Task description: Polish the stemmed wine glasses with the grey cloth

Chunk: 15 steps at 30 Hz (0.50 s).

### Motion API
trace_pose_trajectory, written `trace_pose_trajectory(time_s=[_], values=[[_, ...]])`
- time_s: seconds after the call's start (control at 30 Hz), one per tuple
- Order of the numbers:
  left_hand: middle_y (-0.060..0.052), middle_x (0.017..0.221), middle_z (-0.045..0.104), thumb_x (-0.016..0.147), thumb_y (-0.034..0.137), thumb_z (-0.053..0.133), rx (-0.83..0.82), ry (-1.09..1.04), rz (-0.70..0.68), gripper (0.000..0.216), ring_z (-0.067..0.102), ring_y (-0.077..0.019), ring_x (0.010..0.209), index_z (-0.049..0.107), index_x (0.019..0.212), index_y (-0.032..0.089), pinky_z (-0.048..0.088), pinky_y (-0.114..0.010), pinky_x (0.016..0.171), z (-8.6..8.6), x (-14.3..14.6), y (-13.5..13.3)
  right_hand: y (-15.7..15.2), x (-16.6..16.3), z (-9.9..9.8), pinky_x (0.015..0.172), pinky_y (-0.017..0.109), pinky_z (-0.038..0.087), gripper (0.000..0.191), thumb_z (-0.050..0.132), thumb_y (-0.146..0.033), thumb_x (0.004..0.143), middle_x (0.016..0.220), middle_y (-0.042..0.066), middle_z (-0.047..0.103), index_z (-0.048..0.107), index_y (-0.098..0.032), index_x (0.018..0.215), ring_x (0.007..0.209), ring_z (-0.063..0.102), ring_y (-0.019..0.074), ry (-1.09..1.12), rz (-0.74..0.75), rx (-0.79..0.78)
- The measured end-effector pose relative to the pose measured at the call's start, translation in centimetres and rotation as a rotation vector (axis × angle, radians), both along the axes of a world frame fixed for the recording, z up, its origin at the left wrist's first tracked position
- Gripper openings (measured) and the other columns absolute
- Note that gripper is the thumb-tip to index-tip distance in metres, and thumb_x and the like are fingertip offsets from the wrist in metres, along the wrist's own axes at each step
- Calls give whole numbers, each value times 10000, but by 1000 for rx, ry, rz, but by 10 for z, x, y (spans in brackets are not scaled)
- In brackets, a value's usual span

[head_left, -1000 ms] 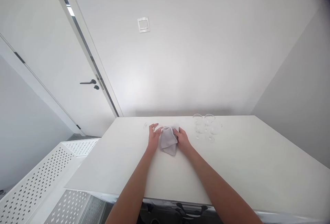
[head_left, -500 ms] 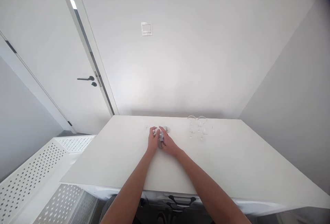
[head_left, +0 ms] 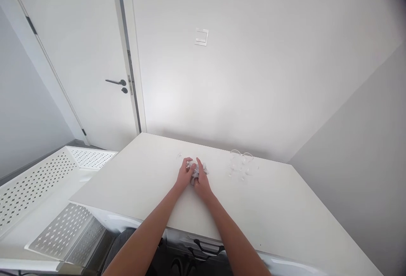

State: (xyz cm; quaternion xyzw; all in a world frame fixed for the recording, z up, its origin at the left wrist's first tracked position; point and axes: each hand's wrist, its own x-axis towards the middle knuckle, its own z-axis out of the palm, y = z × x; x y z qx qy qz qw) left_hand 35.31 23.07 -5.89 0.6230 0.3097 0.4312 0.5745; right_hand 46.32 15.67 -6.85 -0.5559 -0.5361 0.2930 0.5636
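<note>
My left hand [head_left: 183, 175] and my right hand [head_left: 202, 180] are close together over the white tabletop. Between them is a light grey, crumpled cloth [head_left: 195, 170], which my right hand's curled fingers press. A clear, shiny edge that looks like a glass [head_left: 188, 165] shows in my left hand's grip. The cloth and fingers hide most of its shape. To the right of my hands stand two clear stemmed glasses, one glass [head_left: 235, 160] beside the other glass [head_left: 246, 162].
A small clear thing [head_left: 179, 155], too faint to name, lies beyond my left hand. The white tabletop [head_left: 133, 187] meets the wall at the back. Black-handled drawers [head_left: 208, 247] are under its front edge. White perforated racks [head_left: 63, 233] stand at the left, near a door [head_left: 79, 56].
The view has tilted and swung left. Both hands still work at the grey cloth, and my right hand has turned more upright around it. The two stemmed glasses have stayed in place.
</note>
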Motion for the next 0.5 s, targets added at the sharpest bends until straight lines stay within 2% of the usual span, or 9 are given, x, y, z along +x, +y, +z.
trace_pose_trajectory(time_s=[0.1, 0.2, 0.27, 0.33, 0.5], values=[[-14, 938, 646, 906, 537, 629, -15, -3, 27, 366, 608, -154, 771, 554, 1124, 252, 499, -287, 715, -5, -4, 2, 3, -2, -2, 723, 348, 488, 861, 514, -100, 723, 971, 38, 676, 403, -289, 1556, 761, 575, 197, -96, -11, -73], [-28, 955, 643, 897, 504, 626, -92, -27, 145, 311, 617, -171, 832, 568, 1048, 238, 508, -295, 740, -4, -4, 6, 5, 3, 1, 756, 331, 483, 771, 501, -96, 640, 1018, 41, 663, 535, -262, 1393, 815, 577, 195, -6, 22, -23], [-43, 1008, 651, 906, 505, 614, -108, -46, 176, 300, 625, -183, 902, 569, 1035, 237, 516, -302, 786, -2, -4, 7, 3, 8, 4, 752, 316, 485, 776, 502, -108, 622, 1006, 36, 645, 500, -251, 1385, 835, 585, 195, 150, 60, 3], [-53, 1056, 647, 917, 524, 607, -93, -57, 123, 322, 627, -185, 928, 566, 1065, 241, 522, -309, 808, 1, -4, 5, 1, 12, 5, 759, 323, 493, 832, 511, -115, 644, 1004, 35, 637, 423, -265, 1457, 836, 583, 195, 215, 62, 1], [-20, 1008, 599, 896, 504, 655, -30, -55, -2, 336, 594, -139, 803, 536, 1097, 262, 509, -261, 720, 7, -5, -2, -3, 4, 4, 949, 427, 485, 941, 511, -108, 704, 1276, 65, 612, 302, -360, 1587, 1031, 581, 221, 30, 39, -55]])
